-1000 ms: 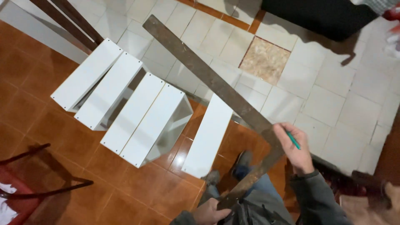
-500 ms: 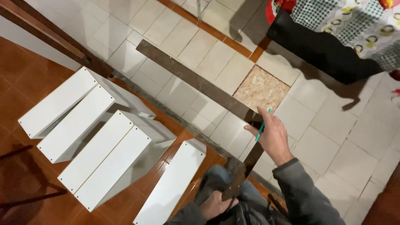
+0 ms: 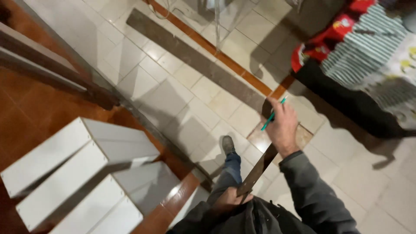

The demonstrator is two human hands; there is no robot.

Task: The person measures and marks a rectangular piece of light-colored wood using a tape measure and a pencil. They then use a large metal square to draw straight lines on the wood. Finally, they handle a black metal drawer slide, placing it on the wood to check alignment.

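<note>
A long dark flat bar (image 3: pixel 203 65) runs from the upper left down to my waist. My right hand (image 3: pixel 284 125) grips it about two thirds of the way along and also pinches a green pencil (image 3: pixel 272 115) against it. My left hand (image 3: pixel 229 200) holds the bar's near end, close to my body. My leg and shoe (image 3: pixel 228 145) show below the bar, on the pale tiles.
Two white open box frames (image 3: pixel 93 147) lie on the red-brown floor at lower left. A dark wooden beam (image 3: pixel 52 69) crosses the upper left. At upper right sits a dark piece of furniture (image 3: pixel 346 99) with striped and red cloth (image 3: pixel 359 47) on it.
The view has swung up and left, and I have stepped onto the pale tiles. The white frames have slid to the lower left. Both hands keep their hold on the bar.
</note>
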